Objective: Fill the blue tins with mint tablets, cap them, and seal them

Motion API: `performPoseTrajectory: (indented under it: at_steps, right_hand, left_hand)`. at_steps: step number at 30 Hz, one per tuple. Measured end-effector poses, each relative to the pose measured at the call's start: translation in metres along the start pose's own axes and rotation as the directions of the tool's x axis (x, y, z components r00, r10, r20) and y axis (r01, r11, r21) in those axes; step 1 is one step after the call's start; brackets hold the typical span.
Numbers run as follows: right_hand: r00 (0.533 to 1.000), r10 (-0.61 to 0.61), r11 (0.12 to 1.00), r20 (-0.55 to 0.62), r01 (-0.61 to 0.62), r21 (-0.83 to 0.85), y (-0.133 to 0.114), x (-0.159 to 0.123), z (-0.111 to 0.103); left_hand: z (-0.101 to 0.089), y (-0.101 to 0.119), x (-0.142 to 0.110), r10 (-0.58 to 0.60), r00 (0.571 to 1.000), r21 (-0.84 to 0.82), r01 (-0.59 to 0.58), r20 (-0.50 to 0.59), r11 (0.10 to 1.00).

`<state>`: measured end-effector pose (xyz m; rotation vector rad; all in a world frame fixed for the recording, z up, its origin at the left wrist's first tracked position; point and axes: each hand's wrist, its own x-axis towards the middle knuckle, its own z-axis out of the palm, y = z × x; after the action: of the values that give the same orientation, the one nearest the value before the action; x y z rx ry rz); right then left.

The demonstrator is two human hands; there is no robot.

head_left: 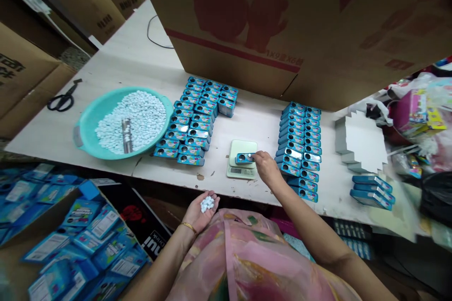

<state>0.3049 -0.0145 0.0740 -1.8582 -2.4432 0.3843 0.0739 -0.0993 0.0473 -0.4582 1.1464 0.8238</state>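
My left hand (196,214) is palm up near the table's front edge, cupping a small heap of pale blue-white candies (207,204). With pinched fingertips, my right hand (267,168) is at the right end of a small blue box (242,158). A pale candy (250,155) shows at those fingertips. The box lies on a light green kitchen scale (243,145), its dark round opening facing up. The reading on the scale's display is too small to make out.
Blue boxes stand in rows left (190,131) and right (292,138) of the scale. A turquoise basin (86,146) holds candies and a metal cylinder (126,136). Scissors (62,100) lie far left. A large carton (229,19) stands behind; white card pieces (365,141) lie right.
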Motion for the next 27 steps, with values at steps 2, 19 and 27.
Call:
performPoseTrajectory:
  at_steps: [2, 19, 27]
  right_hand:
    - [0.999, -0.029, 0.999, 0.033, 0.03, -0.045, -0.005, 0.004, -0.001]
    - [0.987, -0.096, 0.952, -0.13, 0.129, 0.277, -0.036, -0.002, -0.004]
    - [0.868, -0.476, 0.873, 0.141, 0.446, 0.196, -0.098, -0.053, 0.006]
  left_hand:
    - [0.001, -0.001, 0.0, 0.002, 1.0, -0.009, -0.002, 0.003, 1.0]
    - [0.015, -0.003, -0.005, -0.034, 0.996, 0.011, 0.033, 0.078, 0.999]
    - [0.018, -0.01, -0.004, -0.139, 0.965, 0.067, 0.128, 0.22, 0.99]
